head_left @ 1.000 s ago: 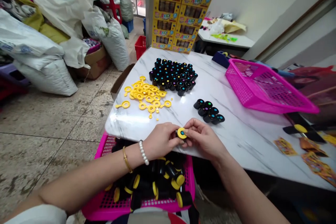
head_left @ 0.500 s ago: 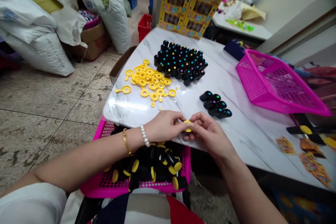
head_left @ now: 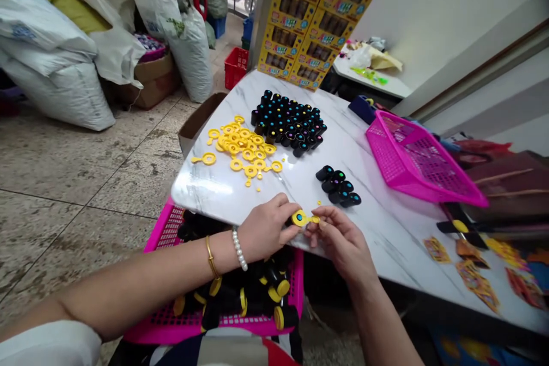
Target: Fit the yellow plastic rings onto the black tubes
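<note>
My left hand (head_left: pixel 268 230), with a pearl bracelet and gold bangle at its wrist, grips a small black tube by the table's near edge. A yellow ring cap (head_left: pixel 305 219) sits around its end, a teal dot at the centre. My right hand (head_left: pixel 345 240) pinches the small tab sticking out from that cap. Most of the tube is hidden by my fingers. Beyond lie a heap of loose yellow ring caps (head_left: pixel 246 147) and a standing cluster of black tubes (head_left: pixel 288 121) with coloured centres. Several more black tubes (head_left: pixel 338 185) lie grouped just past my right hand.
Below the marble-patterned table (head_left: pixel 386 229), a pink basket (head_left: pixel 156 240) holds black tubes with yellow ends. Another pink basket (head_left: pixel 412 160) stands tilted at the right. Yellow boxes (head_left: pixel 319 23) are stacked at the back. White sacks (head_left: pixel 55 80) fill the left floor. Wrappers (head_left: pixel 476 283) lie at the right.
The cap between my hands has turned up, so its ring, teal centre and tab now show. My right hand has shifted to the tab. The camera view has tilted slightly up and right.
</note>
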### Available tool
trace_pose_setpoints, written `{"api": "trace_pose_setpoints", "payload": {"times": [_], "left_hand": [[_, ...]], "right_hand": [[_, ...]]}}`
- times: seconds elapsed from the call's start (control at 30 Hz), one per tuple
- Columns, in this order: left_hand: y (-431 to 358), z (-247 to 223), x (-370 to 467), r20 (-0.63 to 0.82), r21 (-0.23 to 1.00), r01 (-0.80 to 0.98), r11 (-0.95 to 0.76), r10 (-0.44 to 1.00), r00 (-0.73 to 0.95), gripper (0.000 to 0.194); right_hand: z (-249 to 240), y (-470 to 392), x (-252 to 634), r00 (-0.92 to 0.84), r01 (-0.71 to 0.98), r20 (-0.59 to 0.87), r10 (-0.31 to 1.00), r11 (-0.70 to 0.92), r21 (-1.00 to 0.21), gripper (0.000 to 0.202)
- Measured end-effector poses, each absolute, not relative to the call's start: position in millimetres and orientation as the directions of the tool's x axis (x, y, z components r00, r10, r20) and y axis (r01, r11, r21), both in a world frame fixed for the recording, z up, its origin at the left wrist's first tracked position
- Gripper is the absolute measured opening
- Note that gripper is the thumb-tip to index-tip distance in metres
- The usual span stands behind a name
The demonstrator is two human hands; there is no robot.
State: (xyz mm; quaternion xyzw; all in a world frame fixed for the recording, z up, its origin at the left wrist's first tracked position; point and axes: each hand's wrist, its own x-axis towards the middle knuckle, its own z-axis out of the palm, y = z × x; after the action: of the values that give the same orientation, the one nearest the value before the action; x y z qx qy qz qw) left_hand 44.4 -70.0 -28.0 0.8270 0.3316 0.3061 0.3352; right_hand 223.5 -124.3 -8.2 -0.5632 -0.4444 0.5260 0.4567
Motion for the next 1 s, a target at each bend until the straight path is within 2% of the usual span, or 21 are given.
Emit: {"api": "trace_pose_setpoints", "payload": {"times": [0.1,0.23,0.37,0.43,0.53,0.6,0.67,0.73,0.87,0.93,1.0], "left_hand": [[-68,-26,44,0.265,0.762,0.341,-0.55,0.746,0.611,0.022],[-62,-21,42,0.207,0.777,0.351,-0.523,0.739,0.642,0.014],[-54,-20,47,0.156,0.74,0.401,-0.541,0.717,0.679,0.014],[-52,-21,49,0.132,0.718,0.434,-0.545,0.718,0.684,0.016],[-58,-20,47,0.116,0.693,0.46,-0.555,0.716,0.689,0.021],[-70,-18,39,0.104,0.651,0.482,-0.586,0.699,0.708,0.028],[-87,-14,24,0.062,0.583,0.519,-0.625,0.671,0.739,0.031],[-105,-6,4,-0.017,0.519,0.563,-0.643,0.651,0.759,0.027],[-116,22,-43,-0.171,0.475,0.657,-0.586,0.671,0.721,0.033],[-104,37,-62,-0.178,0.492,0.671,-0.555,0.69,0.701,0.044],[-83,45,-73,-0.108,0.527,0.651,-0.546,0.717,0.689,0.051]], "right_hand": [[-3,-112,228,-0.095,0.01,-0.24,0.966,-0.24,-0.971,0.027],[4,-82,228,-0.336,0.139,-0.438,0.834,-0.416,-0.899,0.033],[6,-72,229,-0.279,0.287,-0.49,0.826,-0.415,-0.863,0.034],[6,-81,227,-0.204,0.345,-0.424,0.882,-0.34,-0.875,0.032],[5,-105,217,-0.082,0.463,-0.155,0.985,-0.1,-0.881,0.029],[3,-126,205,-0.075,0.584,0.034,0.997,0.072,-0.809,0.029],[-2,-145,191,-0.166,0.663,0.142,0.976,0.217,-0.717,0.026],[-9,-159,174,-0.261,0.65,0.199,0.945,0.324,-0.687,0.021],[-24,-164,140,-0.326,0.498,0.249,0.912,0.39,-0.775,0.016],[-28,-159,130,-0.354,0.444,0.267,0.897,0.412,-0.796,0.019],[-29,-155,127,-0.371,0.442,0.293,0.881,0.445,-0.779,0.025]]}}
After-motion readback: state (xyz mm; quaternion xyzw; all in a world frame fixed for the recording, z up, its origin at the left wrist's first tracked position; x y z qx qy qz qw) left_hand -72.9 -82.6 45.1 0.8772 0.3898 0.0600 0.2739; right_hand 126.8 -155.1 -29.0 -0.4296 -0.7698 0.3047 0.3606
